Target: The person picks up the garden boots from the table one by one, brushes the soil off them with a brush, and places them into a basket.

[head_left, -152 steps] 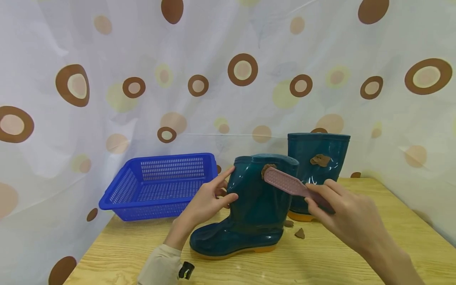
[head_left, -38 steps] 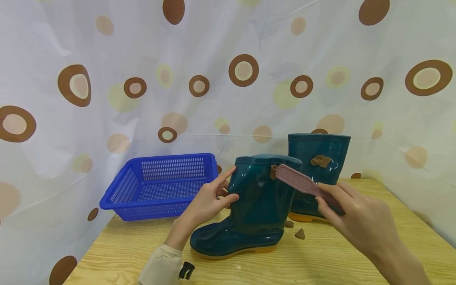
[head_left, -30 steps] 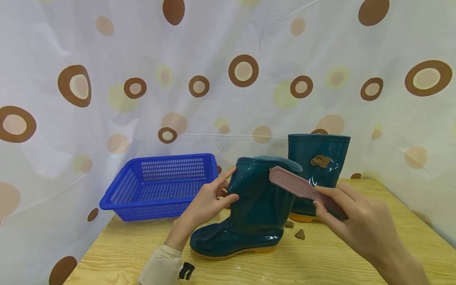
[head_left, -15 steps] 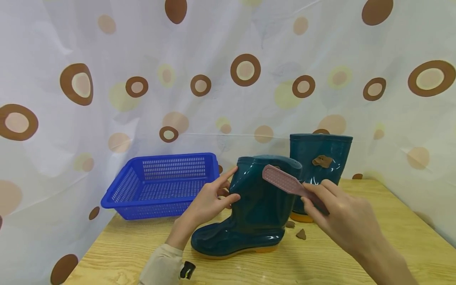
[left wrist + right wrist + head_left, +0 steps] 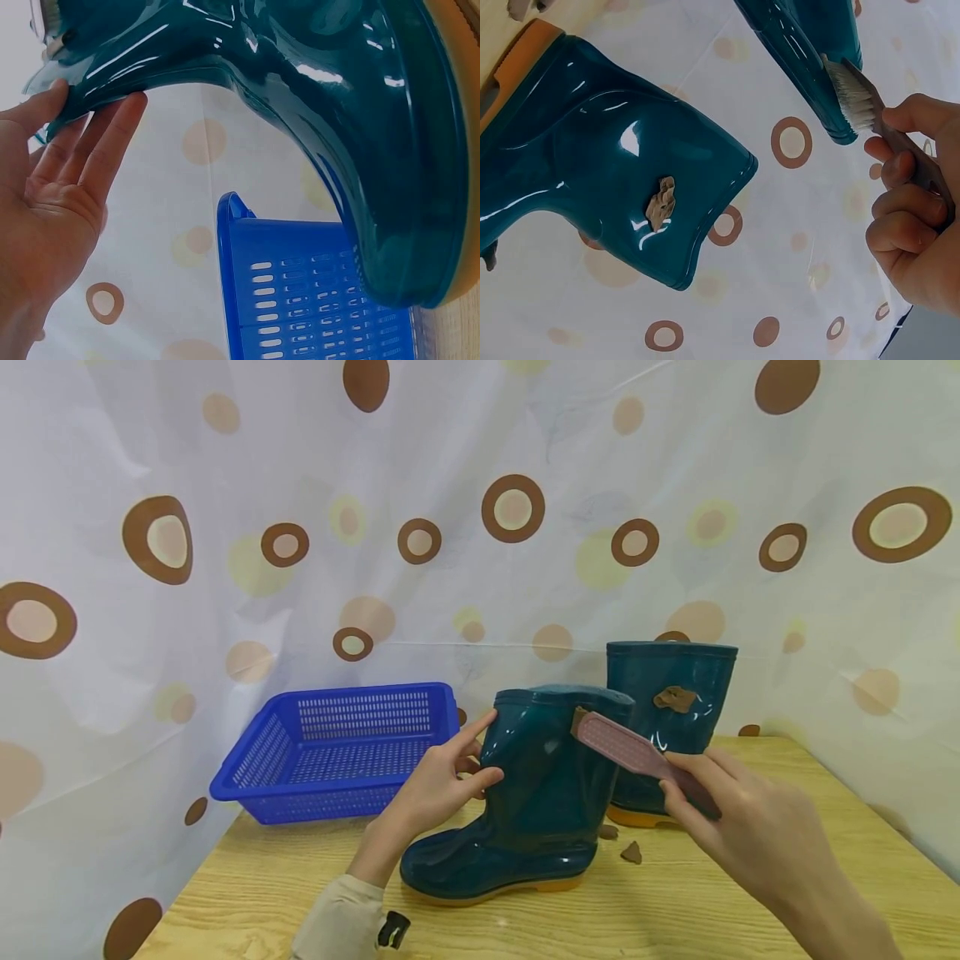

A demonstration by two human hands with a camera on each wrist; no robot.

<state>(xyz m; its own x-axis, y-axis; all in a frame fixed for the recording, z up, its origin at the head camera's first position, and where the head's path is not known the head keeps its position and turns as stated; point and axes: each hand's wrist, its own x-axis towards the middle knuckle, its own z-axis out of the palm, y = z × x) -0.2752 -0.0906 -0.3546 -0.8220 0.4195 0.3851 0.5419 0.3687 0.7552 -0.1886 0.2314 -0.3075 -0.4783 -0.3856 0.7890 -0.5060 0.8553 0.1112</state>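
A glossy dark green rain boot (image 5: 536, 793) stands upright, toe to the left. My left hand (image 5: 442, 781) rests on the front of its shaft, index finger straight near the rim and thumb lower down. In the left wrist view the left fingers (image 5: 112, 139) lie extended along the shaft. My right hand (image 5: 750, 818) grips a pink scrub brush (image 5: 618, 743) by its handle. Its white bristles (image 5: 851, 94) meet the shaft just below the rim in the right wrist view. A brown, mud-like patch (image 5: 578, 722) shows at the brush's tip.
A second green rain boot (image 5: 637, 672) stands behind to the right, with a brown clump (image 5: 675, 698) on its shaft. A small brown piece (image 5: 632, 852) lies on the wooden table (image 5: 720, 910). A blue perforated basket (image 5: 330, 789) sits at the back left, before a patterned curtain.
The brush has swept back and forth near the rim; over the last half second it moved right, baring the brown patch. That patch looks narrower than 5.1 s ago. The left hand stays put.
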